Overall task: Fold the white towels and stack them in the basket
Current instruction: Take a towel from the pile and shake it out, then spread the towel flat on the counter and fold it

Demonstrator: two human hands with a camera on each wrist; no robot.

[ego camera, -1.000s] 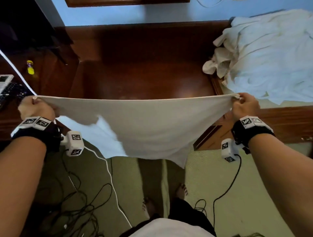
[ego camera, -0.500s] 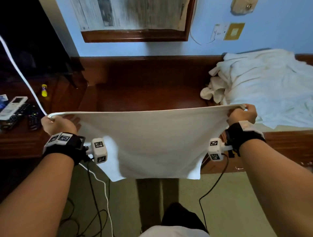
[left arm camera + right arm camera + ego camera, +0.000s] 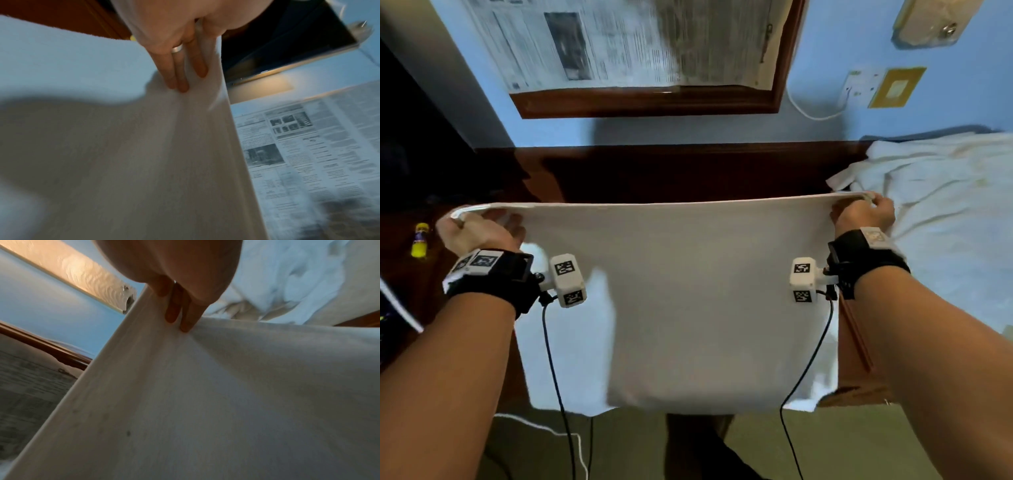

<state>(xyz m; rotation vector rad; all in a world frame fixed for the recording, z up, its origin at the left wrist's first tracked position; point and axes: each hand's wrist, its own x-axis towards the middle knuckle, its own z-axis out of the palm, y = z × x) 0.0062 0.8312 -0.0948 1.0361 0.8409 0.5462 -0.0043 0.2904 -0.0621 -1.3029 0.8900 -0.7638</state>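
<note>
While both hands, left hand (image 3: 479, 231) and right hand (image 3: 861, 216), pinch its corners, towel (image 3: 688, 301) stretches left-right, hanging.

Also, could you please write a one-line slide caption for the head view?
Both hands, left and right, hold a white towel taut by its top corners over a wooden table.

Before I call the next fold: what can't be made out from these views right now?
- Basket: in no view.
- Desk top in front of the person: head view, hidden behind the held towel.
- Towel pile: head view, cut off by the right edge.
- Left hand and right hand thumbs: wrist views, hidden behind the towel.
</note>
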